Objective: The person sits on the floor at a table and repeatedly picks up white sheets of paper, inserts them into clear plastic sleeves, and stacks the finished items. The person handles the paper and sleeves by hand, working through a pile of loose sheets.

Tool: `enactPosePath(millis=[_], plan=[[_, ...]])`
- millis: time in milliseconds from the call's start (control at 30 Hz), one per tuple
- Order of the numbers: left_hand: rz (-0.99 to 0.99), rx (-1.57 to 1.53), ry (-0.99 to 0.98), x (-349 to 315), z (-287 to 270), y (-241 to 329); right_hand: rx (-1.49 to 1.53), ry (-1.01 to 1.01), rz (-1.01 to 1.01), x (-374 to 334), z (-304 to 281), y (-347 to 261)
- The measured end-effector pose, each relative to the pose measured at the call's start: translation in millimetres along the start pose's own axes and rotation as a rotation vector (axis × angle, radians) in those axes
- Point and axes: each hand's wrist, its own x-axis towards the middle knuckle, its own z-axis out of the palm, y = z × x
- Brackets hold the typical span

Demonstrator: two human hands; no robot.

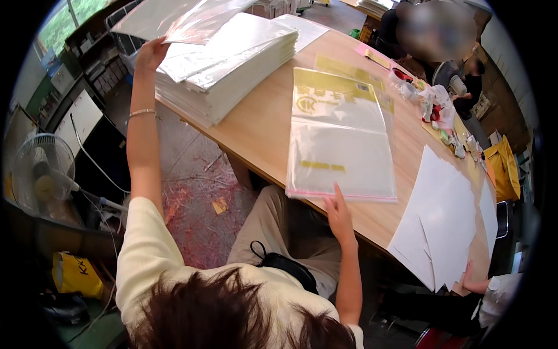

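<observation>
My left hand (151, 55) pinches the near edge of a shiny, film-like sheet (195, 20), fingers closed on it, above the white stack (232, 67) at the tabletop's left end. My right hand (340, 220) has its index finger stretched out, the tip on the pink-edged side of the clear plastic bags (343, 145) with yellow print; the other fingers are bent, and I cannot tell whether they grip. Those bags lie by the middle of the near edge of the tabletop (261, 128), white sheets (444, 212) toward its right end.
</observation>
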Motion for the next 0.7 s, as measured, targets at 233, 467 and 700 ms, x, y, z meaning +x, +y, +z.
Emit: enactPosePath(millis=[233, 467, 700], plan=[[-0.285, 0.224, 0.269, 35.4, -127.6, -10.9, 0.000, 0.366, 0.443, -177.7, -53.8, 63.5], [-0.641, 0.783, 0.441, 51.8, -95.5, -19.8, -0.216, 0.473, 0.497, -187.1, -99.5, 16.6], [-0.635, 2.308, 0.103, 89.4, -151.6, -17.9, -0.289, 0.345, 0.436, -155.0, -92.9, 29.4]])
